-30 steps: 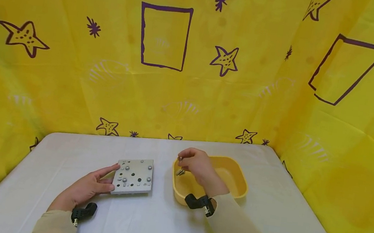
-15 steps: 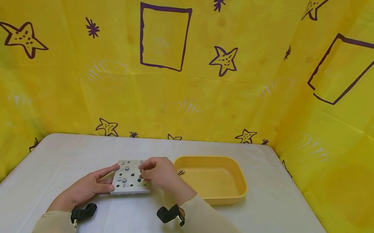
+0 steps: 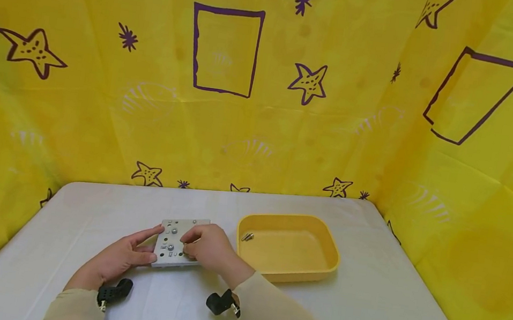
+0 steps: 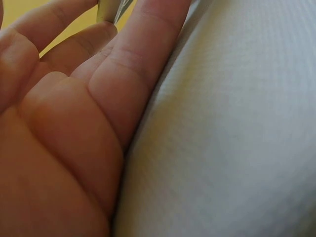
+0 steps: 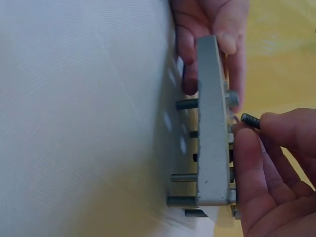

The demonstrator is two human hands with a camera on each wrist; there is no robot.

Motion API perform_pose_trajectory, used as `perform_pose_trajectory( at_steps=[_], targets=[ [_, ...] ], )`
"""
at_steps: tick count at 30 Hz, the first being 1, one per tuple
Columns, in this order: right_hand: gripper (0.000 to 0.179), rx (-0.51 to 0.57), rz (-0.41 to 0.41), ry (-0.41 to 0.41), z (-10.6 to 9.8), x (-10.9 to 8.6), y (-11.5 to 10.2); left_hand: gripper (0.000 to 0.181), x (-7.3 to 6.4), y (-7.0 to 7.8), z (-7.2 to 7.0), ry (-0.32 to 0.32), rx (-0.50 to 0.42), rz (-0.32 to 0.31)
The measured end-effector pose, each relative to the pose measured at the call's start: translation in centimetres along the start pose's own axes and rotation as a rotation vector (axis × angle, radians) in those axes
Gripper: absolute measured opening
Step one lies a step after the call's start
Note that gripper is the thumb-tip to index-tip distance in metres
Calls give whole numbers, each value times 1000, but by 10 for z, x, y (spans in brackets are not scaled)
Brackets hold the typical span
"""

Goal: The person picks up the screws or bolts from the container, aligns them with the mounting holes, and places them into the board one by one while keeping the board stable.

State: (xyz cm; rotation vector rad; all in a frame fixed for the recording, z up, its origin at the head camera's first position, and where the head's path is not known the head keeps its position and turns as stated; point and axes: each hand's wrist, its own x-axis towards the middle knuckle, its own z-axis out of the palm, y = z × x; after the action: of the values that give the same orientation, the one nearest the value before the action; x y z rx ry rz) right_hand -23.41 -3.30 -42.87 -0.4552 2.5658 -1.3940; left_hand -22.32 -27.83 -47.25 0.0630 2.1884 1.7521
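Note:
My left hand (image 3: pixel 119 258) grips the left edge of a grey metal plate (image 3: pixel 174 265) with holes, thumb near the front corner and fingers at the far side. The plate is raised off the white table, and screw shanks (image 5: pixel 182 201) stick out beneath it in the right wrist view. Over the right half of the plate, my right hand (image 3: pixel 215 252) pinches a small threaded screw (image 5: pixel 250 120), its tip pointing at the top face but apart from it. Screw heads (image 3: pixel 171 247) sit on the plate's left part; the right hand hides several others.
Right of the plate stands a yellow plastic tray (image 3: pixel 290 275) with a few loose screws (image 3: pixel 248 237) in its left end. A white-covered table (image 3: pixel 159 309) carries everything. Yellow patterned cloth (image 3: pixel 260 128) hangs behind and at both sides.
My right hand has moved left from the tray to the plate, carrying a screw, then slightly further left and toward me. The left hand and the plate have stayed put.

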Motion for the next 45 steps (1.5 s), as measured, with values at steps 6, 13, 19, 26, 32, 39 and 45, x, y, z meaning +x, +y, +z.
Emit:
perform_pose_trajectory(
  at_steps=[6, 13, 19, 26, 32, 39, 45],
  targets=[
    [13, -12, 3, 12, 2, -2, -3, 84, 0, 1, 0, -3, -23, 2],
    [14, -68, -47, 12, 7, -3, -2, 84, 0, 0, 0, -18, -50, 8],
    [13, -141, -62, 12, 10, -2, -2, 84, -1, 0, -1, -30, -60, 13],
    [12, -257, -119, 28, 11, -3, -2, 84, 0, 0, -1, -24, -51, 8],
    [11, -287, -136, 32, 12, -4, -3, 84, 0, 0, -2, -22, -35, 15],
    [13, -247, -133, 32, 10, -5, -2, 85, -1, 1, -3, -15, -11, 14],
    [13, 27, -118, 84, -4, -21, 2, 84, -1, 3, -2, -9, 8, 4]
  ],
)
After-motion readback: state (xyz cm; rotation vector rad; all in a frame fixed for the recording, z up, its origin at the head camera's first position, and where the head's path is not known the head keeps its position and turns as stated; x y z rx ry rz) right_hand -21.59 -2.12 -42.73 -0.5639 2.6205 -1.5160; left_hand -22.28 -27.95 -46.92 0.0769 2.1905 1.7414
